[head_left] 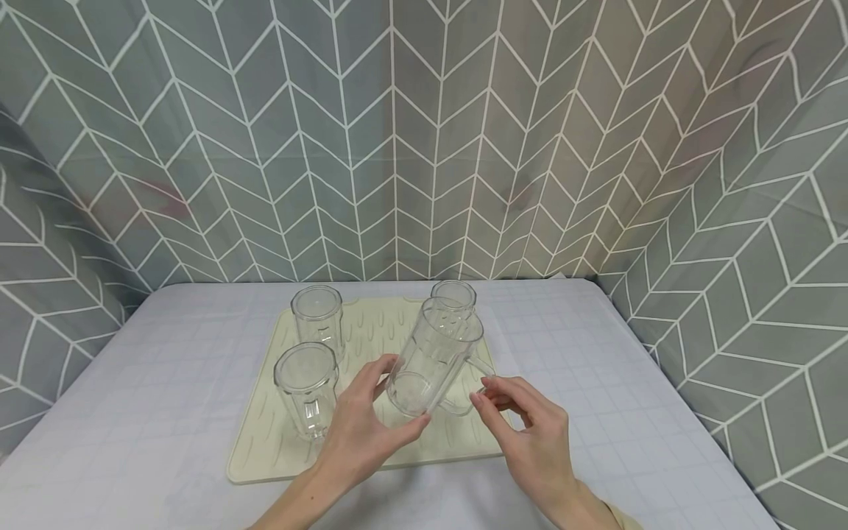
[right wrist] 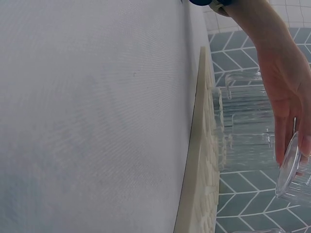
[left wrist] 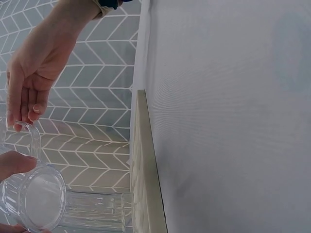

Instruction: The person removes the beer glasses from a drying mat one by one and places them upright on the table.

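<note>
A clear glass mug is held tilted above the mat, its mouth toward the back right. My left hand grips it near the base, thumb in front and fingers round the far side. At the mug's right, my right hand pinches the handle between thumb and fingers. In the left wrist view the right hand reaches down to the handle, beside the round base. The right wrist view shows the left hand around the mug's base end.
A cream ribbed drying mat lies on the white cloth-covered table. Two clear glasses stand on its left side, one at the back and one in front. Another glass stands at the back right, partly behind the held mug. A patterned curtain hangs behind.
</note>
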`<act>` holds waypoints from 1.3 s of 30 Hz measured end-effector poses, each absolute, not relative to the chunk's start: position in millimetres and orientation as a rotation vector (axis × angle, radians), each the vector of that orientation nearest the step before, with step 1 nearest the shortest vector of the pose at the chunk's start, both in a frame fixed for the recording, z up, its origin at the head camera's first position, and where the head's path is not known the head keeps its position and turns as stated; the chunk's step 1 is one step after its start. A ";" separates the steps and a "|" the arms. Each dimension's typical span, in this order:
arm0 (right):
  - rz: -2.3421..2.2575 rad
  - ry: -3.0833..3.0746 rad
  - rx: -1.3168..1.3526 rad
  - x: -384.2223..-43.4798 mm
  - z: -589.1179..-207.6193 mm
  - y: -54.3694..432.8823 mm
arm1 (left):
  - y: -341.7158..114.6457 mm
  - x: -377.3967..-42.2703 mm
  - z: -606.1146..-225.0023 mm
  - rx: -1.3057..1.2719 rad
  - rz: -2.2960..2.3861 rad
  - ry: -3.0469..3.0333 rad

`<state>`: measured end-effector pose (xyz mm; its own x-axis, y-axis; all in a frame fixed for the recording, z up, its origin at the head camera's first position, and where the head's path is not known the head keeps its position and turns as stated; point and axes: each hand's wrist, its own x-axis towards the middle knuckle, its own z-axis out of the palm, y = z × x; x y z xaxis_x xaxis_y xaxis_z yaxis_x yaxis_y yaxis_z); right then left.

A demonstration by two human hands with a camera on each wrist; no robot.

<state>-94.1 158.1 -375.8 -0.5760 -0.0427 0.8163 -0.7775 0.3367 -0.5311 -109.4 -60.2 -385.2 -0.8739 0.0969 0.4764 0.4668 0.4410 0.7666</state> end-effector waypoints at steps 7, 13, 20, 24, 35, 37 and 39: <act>1.346 -1.851 0.753 -93.4 -376.4 157.0 | -59.1 -108.4 -385.6 -0.463 -1.428 -2.362; 1.366 -1.815 0.801 -93.4 -377.2 156.5 | -58.6 -108.7 -386.5 -0.461 -1.415 -2.382; 1.370 -1.776 0.846 -93.0 -378.7 156.2 | -58.5 -107.9 -386.1 -0.454 -1.375 -2.415; 1.344 -1.744 0.864 -93.8 -379.2 156.4 | -58.8 -107.5 -385.7 -0.453 -1.342 -2.429; 1.273 -1.677 0.910 -96.0 -375.6 156.5 | -61.6 -107.9 -384.1 -0.533 -1.332 -2.371; 1.265 -1.678 0.905 -96.4 -374.8 156.8 | -62.2 -107.8 -383.1 -0.532 -1.328 -2.367; 1.259 -1.681 0.899 -96.4 -374.0 156.7 | -63.0 -107.0 -381.6 -0.527 -1.324 -2.364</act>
